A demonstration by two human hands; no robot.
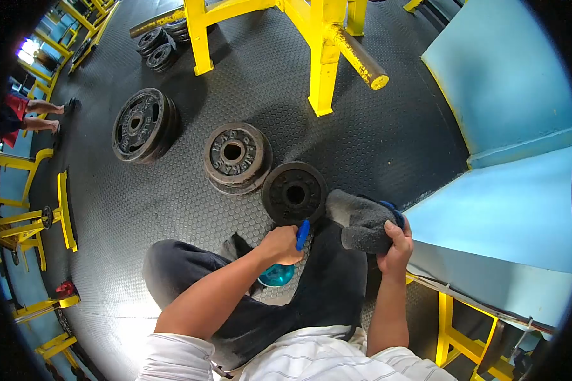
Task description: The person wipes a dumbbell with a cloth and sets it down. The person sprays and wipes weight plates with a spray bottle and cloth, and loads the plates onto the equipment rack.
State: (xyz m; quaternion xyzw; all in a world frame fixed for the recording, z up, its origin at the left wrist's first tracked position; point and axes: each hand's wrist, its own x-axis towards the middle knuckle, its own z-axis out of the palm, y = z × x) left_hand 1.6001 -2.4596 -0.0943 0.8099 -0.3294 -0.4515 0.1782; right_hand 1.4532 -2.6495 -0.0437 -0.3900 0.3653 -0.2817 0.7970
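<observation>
My left hand (pixel 282 245) is wrapped round the neck of a spray bottle (pixel 277 275) with a blue trigger head and teal liquid inside. The bottle is held between my legs, partly hidden by my hand and forearm. In my right hand (pixel 395 246) is a grey cloth (pixel 362 219), bunched up, with some blue showing near my fingers. Just beyond my hands lies a small dark weight plate (pixel 278 198), close to the cloth. A brownish stack of plates (pixel 251 152) with raised lettering sits to its upper left.
Larger black plates (pixel 136 126) are stacked farther left, with smaller plates (pixel 162 57) behind. A yellow rack (pixel 322 76) with a protruding bar stands ahead. A light-blue wall (pixel 508 209) rises on the right. Another person's legs (pixel 44 116) show at far left.
</observation>
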